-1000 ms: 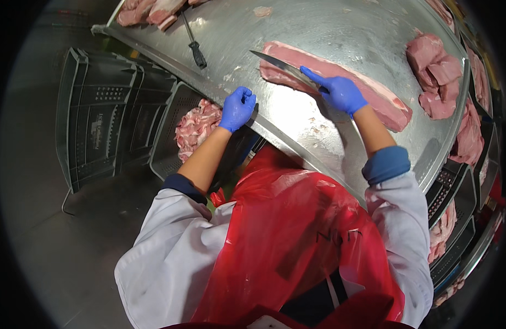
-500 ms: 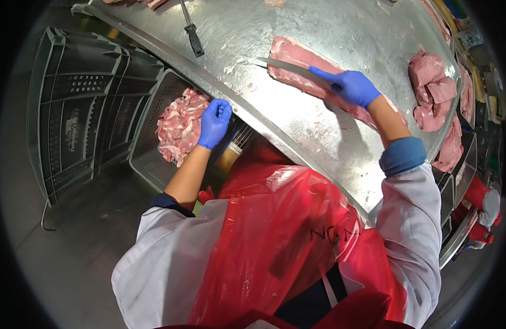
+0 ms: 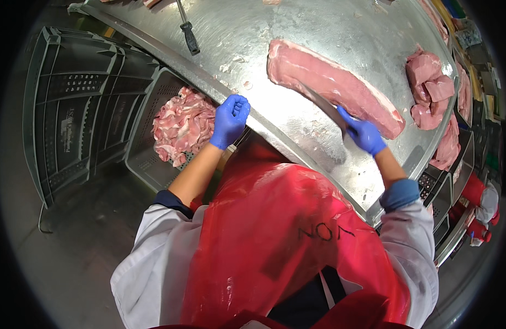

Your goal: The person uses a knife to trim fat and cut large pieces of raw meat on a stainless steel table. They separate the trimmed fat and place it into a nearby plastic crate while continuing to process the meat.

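Observation, butchery station. A long pink slab of raw pork loin with a pale fat edge [image 3: 332, 88] lies diagonally across the upper centre of the curved stainless steel table [image 3: 318, 33], whole as far as I can see; no cut face shows along it. A grey plastic crate [image 3: 149, 159] at centre left, below the table's edge, already holds a heap of thin pink meat trimmings [image 3: 181, 123], so some trimming looks done, while the slab itself appears to have most of its work left. The right hand in a blue glove [image 3: 365, 134] is closed around the handle of a narrow steel-bladed knife [image 3: 321, 101]; the blade runs up-left from the fingers and lies against the slab's near edge, the fingers themselves just beside the meat. The left hand in a blue glove [image 3: 230, 120] hangs loosely curled over the table's rim beside the crate, holding nothing visible, well apart from the slab. Chunks of cut pork [image 3: 428, 88] sit at the upper right; a dark-handled sharpening steel [image 3: 187, 30] lies at the upper left.
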A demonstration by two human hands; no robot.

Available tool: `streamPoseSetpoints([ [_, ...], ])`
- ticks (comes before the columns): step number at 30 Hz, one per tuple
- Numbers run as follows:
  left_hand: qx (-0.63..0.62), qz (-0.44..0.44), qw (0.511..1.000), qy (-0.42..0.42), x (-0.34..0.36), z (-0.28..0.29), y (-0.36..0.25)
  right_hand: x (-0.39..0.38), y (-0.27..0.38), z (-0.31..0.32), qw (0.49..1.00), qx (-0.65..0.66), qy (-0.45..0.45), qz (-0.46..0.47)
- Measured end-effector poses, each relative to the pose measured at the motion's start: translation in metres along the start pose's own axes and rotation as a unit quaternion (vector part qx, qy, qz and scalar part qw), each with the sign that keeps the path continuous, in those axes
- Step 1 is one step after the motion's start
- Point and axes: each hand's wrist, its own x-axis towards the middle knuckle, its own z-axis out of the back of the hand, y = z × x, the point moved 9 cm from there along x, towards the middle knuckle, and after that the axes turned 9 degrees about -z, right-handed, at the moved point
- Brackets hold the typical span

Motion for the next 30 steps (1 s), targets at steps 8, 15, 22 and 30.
streamPoseSetpoints([
  [8,0.02,0.207,0.975,0.085,-0.005,-0.111,0.032,-0.131,-0.04,-0.008,0.967,0.173,0.063,-0.174],
  [15,-0.096,0.287,0.952,-0.036,0.03,-0.198,0.099,-0.035,-0.026,0.045,0.956,0.206,-0.166,-0.126],
  [22,-0.129,0.187,0.974,0.012,0.022,-0.183,0.054,0.075,0.052,-0.008,0.993,0.08,0.037,-0.075],
  [30,-0.134,0.167,0.976,0.04,0.016,-0.172,0.025,0.066,0.066,-0.017,0.993,0.084,-0.043,0.066],
])
